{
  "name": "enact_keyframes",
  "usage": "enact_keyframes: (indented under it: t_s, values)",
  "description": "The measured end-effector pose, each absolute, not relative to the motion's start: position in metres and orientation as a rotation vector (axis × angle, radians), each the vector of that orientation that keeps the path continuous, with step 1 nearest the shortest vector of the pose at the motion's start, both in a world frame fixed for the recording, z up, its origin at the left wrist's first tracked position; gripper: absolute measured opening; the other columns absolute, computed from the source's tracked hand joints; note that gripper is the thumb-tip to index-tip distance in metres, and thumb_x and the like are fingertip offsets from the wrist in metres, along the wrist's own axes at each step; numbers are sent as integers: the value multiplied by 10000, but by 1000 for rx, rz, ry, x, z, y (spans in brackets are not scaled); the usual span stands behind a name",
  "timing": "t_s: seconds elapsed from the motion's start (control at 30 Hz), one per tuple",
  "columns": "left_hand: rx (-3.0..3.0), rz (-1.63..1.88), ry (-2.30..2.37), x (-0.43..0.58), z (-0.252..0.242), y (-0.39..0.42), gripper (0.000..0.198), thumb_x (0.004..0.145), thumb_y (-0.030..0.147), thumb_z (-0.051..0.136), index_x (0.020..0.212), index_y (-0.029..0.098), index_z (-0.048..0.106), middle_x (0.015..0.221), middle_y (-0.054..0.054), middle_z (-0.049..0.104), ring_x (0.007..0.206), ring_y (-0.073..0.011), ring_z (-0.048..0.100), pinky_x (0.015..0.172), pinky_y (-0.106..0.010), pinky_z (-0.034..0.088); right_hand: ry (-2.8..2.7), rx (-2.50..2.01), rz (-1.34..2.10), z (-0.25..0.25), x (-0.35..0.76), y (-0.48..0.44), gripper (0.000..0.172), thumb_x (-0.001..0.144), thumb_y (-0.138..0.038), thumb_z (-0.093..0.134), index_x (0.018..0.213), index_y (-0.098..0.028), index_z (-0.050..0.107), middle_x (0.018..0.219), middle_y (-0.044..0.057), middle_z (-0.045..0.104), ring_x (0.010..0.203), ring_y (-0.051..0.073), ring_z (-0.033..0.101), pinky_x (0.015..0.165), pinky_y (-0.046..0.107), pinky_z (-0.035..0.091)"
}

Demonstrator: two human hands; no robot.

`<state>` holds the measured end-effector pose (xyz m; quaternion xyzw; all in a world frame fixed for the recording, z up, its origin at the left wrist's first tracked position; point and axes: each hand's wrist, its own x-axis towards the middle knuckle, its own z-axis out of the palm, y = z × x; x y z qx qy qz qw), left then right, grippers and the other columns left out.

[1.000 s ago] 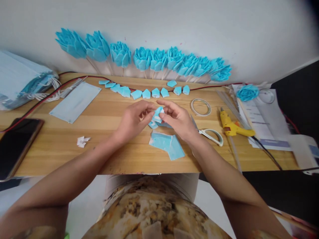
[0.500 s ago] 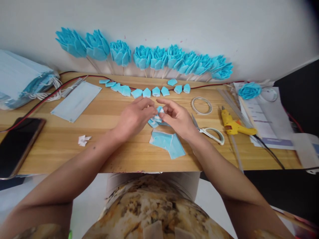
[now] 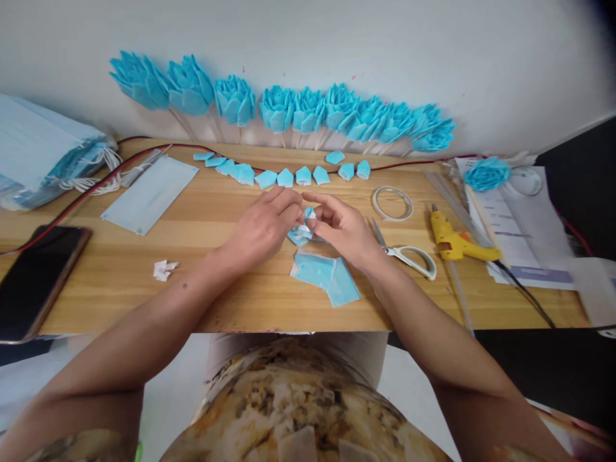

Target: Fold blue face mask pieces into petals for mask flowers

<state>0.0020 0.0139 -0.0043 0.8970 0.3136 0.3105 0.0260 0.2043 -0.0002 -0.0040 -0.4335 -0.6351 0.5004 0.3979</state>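
Note:
A small blue-and-white folded fabric piece [image 3: 303, 232] is between my hands, above the middle of the wooden table. My left hand [image 3: 267, 221] is closed at its left side, fingers bent together over it. My right hand [image 3: 339, 224] pinches it from the right with thumb and fingertips. Its exact folds are partly hidden by my fingers. Just in front of my hands lie flat cut blue pieces [image 3: 325, 276]. Beyond my fingertips runs a row of small folded blue petals [image 3: 285, 178]. Scissors [image 3: 409, 256] with white handles rest beside my right wrist.
Several blue flowers [image 3: 235, 101] on sticks lean against the wall. To the right are a tape roll [image 3: 392, 204], a yellow glue gun [image 3: 455, 240] and papers [image 3: 527, 256]. A flat mask sheet [image 3: 151, 196], a mask stack [image 3: 43, 147], a phone [image 3: 41, 276] and white scraps [image 3: 164, 269] are left.
My hands stay on the small folded piece, with my left fingers shifting slightly. The whole view has moved a little; the things on the table lie as before.

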Motion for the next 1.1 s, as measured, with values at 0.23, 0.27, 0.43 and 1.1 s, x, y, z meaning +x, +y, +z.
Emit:
enact_keyframes:
  t_s: [0.23,0.27,0.43,1.1]
  values:
    - [2791,926,951,2,-5,12,318,1087,286,372,910,190,619,1020,-101,649,992,-244,572,885,-396,471,-1680,-1108,1197,-5,205,0,458,841,-266,697,1295,-254,637,784,-34,586,685,128,512,635,290,442]
    - [2797,917,946,2,-6,12,311,1086,285,374,917,191,618,1023,-102,649,996,-247,573,881,-397,468,-1692,-1115,1188,-5,205,0,457,837,-256,695,1291,-257,639,782,-35,580,682,127,506,634,289,440]
    - [2729,932,981,4,-8,10,276,1072,299,419,912,197,618,1073,-103,666,1033,-254,584,912,-409,461,-1720,-1110,1184,-4,204,0,466,833,-225,678,1297,-251,643,760,-44,542,662,119,476,623,284,428]
    - [1701,881,1018,7,6,5,287,908,429,595,792,172,648,706,11,596,661,-122,495,640,-262,395,-1549,-1088,1194,1,206,-1,479,849,-218,656,1324,-254,619,769,-48,521,659,108,502,587,255,426]
